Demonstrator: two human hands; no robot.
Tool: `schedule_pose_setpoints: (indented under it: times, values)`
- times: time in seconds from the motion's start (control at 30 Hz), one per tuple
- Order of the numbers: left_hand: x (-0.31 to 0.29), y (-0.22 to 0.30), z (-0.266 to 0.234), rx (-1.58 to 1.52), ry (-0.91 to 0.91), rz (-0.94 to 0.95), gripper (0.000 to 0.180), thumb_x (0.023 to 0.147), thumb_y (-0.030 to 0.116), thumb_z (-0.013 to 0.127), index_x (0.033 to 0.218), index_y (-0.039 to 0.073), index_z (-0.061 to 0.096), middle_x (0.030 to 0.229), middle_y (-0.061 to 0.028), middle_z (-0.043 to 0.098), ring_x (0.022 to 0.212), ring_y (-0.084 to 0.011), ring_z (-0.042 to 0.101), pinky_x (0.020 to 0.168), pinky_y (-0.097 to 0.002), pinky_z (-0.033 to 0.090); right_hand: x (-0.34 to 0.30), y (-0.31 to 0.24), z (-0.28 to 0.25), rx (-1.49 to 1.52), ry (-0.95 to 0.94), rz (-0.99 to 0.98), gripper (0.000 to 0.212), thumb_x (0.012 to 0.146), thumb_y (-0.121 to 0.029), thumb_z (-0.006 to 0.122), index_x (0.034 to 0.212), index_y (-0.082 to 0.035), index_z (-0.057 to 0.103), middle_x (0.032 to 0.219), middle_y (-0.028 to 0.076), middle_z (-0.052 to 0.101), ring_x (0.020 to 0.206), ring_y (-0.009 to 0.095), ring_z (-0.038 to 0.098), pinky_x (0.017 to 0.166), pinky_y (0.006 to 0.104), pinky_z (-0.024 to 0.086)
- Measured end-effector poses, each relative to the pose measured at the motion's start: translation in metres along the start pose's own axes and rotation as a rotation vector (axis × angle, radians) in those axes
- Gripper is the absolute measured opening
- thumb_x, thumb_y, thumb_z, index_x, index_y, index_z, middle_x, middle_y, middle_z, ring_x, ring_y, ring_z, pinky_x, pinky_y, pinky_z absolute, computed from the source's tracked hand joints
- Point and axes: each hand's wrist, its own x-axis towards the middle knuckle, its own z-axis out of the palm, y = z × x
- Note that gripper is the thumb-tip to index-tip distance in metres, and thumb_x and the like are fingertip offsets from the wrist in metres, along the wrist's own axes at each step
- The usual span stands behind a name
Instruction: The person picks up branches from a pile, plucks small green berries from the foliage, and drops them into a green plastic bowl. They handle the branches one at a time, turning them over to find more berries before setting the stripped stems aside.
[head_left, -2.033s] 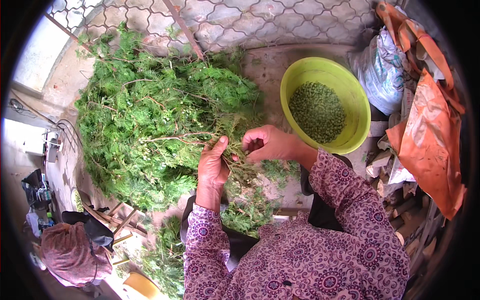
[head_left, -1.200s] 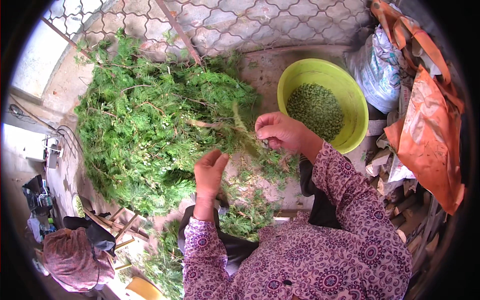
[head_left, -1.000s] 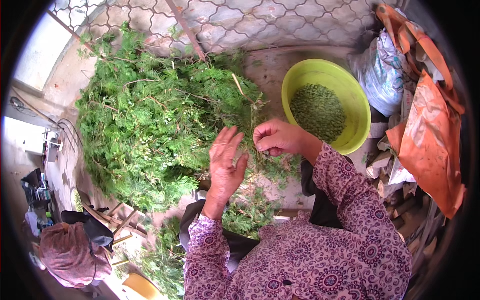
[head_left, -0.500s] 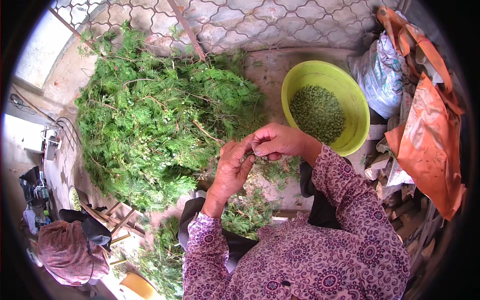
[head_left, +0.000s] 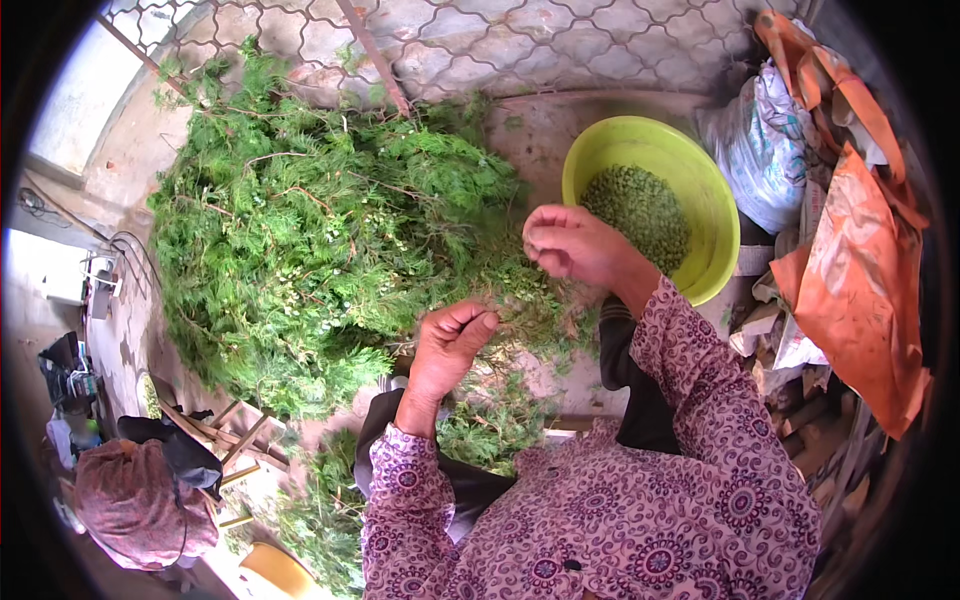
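Hands drawn apart since the last frame, where they met: right hand shifted up to the basin, left hand lower, well left of the basin.

Nearest: patterned shirt; beyond it, trimmings on the floor, nearer than the basin and to its left. Left fingers curled, thumb against forefinger; anything pinched there is too small to tell. Right fingers bent inward, just beside the basin's left rim; contents hidden, cannot tell.

Farther: pile of leafy sprigs, left of the basin. Looks light and springy; leaf tips soft, easily crushed, stems thin and stiffer. Best hold likely the bare woody stem. Berries inside the basin: small, green, probably firm and apt to roll; pinch singly between fingertips.

Right of the basin: white sack, orange sack. Behind the basin: mesh fence along the wall.
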Motion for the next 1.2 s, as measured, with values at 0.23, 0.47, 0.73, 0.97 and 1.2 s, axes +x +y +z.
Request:
schedule_pose_setpoints:
  times: [0.23, 0.47, 0.73, 0.97, 1.2]
  values:
    - [0.002, 0.01, 0.001, -0.069, -0.007, -0.049, 0.005, 0.082, 0.004, 0.056, 0.081, 0.002, 0.06, 0.071, 0.0052, 0.054, 0.065, -0.0021, 0.045, 0.058, -0.0175, 0.037, -0.003, 0.013, 0.019, -0.001, -0.097, 0.263, 0.021, 0.087, -0.022, 0.047, 0.096, -0.004, 0.053, 0.077, 0.001, 0.051, 0.057, 0.005, 0.047, 0.048, 0.0188, 0.037]
    - [0.007, 0.005, 0.003, -0.011, -0.046, -0.023, 0.004, 0.081, 0.003, 0.056, 0.081, 0.001, 0.059, 0.07, 0.004, 0.054, 0.064, -0.0027, 0.045, 0.058, -0.0181, 0.037, -0.009, 0.009, 0.027, -0.272, -0.268, 0.206, 0.028, 0.084, -0.029, 0.053, 0.097, -0.004, 0.054, 0.074, -0.001, 0.051, 0.056, 0.005, 0.046, 0.048, 0.0185, 0.038]
    - [0.009, 0.002, 0.013, 0.068, -0.013, -0.065, 0.005, 0.08, 0.001, 0.055, 0.077, 0.001, 0.06, 0.069, 0.0045, 0.053, 0.064, -0.0022, 0.043, 0.055, -0.0185, 0.035, -0.006, 0.019, 0.023, -0.333, -0.12, 0.091, 0.019, 0.08, -0.02, 0.059, 0.09, -0.004, 0.056, 0.064, -0.001, 0.052, 0.053, 0.005, 0.046, 0.046, 0.0195, 0.037]
    - [0.007, 0.004, 0.008, -0.035, 0.083, -0.047, 0.006, 0.082, 0.003, 0.055, 0.078, 0.002, 0.059, 0.065, 0.0039, 0.051, 0.059, -0.0026, 0.041, 0.053, -0.0182, 0.034, 0.0, 0.012, -0.004, 0.178, 0.0, 0.041, 0.01, 0.079, -0.008, 0.055, 0.088, -0.003, 0.053, 0.074, 0.003, 0.053, 0.052, 0.007, 0.046, 0.044, 0.0196, 0.035]
    - [0.017, -0.005, 0.006, -0.372, 0.183, -0.03, 0.011, 0.086, 0.011, 0.052, 0.081, 0.002, 0.056, 0.06, 0.0017, 0.049, 0.051, -0.0057, 0.04, 0.05, -0.0198, 0.032, -0.01, 0.01, 0.02, 0.052, -0.03, 0.222, 0.025, 0.076, -0.003, 0.055, 0.1, -0.001, 0.05, 0.073, 0.004, 0.052, 0.059, 0.008, 0.048, 0.047, 0.0202, 0.036]
